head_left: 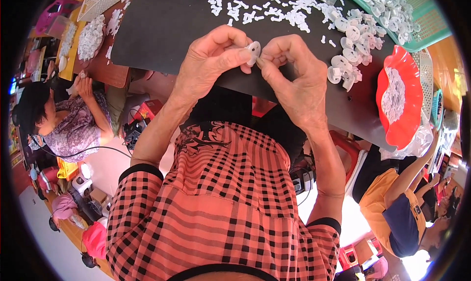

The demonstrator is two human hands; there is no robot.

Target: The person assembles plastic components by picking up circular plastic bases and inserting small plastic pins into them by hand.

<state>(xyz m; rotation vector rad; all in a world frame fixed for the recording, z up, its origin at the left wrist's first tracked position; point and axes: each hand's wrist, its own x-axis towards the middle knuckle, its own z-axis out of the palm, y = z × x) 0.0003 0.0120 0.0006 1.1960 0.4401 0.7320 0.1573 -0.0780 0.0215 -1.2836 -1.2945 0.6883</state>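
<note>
My left hand is closed around a small round white plastic part with holes in its face, held just above the near edge of the dark table. My right hand meets it from the other side, thumb and forefinger pinched at the part's edge. What sits between those fingertips is too small to make out. Beyond my hands, small white plastic pieces lie scattered over the tabletop. To the right of them is a loose heap of round white parts like the one I hold.
A red wavy-rimmed bowl of small white pieces stands at the right, beside a clear plastic bag. A green basket with more round parts is at the far right. People sit at both sides.
</note>
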